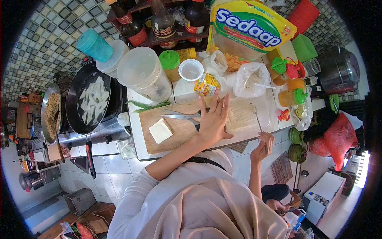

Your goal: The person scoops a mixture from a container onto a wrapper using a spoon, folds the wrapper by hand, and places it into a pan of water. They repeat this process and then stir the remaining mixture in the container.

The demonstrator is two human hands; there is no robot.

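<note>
Wooden board (183,129) taken as landmark. The left hand (215,119) is spread wide, palm down, over the board's right part; whether anything is pressed beneath it cannot be told. By the right hand (265,146), a thin metal utensil (257,118) is gripped near its end, its tip over the pale layer (240,119) in a translucent tray (269,120), at the board's right end. Smearing past the tray might result if the utensil were swung on so distant a grip. Scissors (175,115) lie on the board, partly covered by the left hand; a snag or nick could be caused by a sideways sweep. The white sheets (160,130), on the board's left part, could be dragged by the forearm. Beyond the board's far edge, reach is hindered by a yellow sachet (207,85), a bagged container (248,81) and a large jar (149,85). Left of the board, a frying pan (74,97) holds white pieces (95,97); its jutting handle (88,155) might be knocked.
</note>
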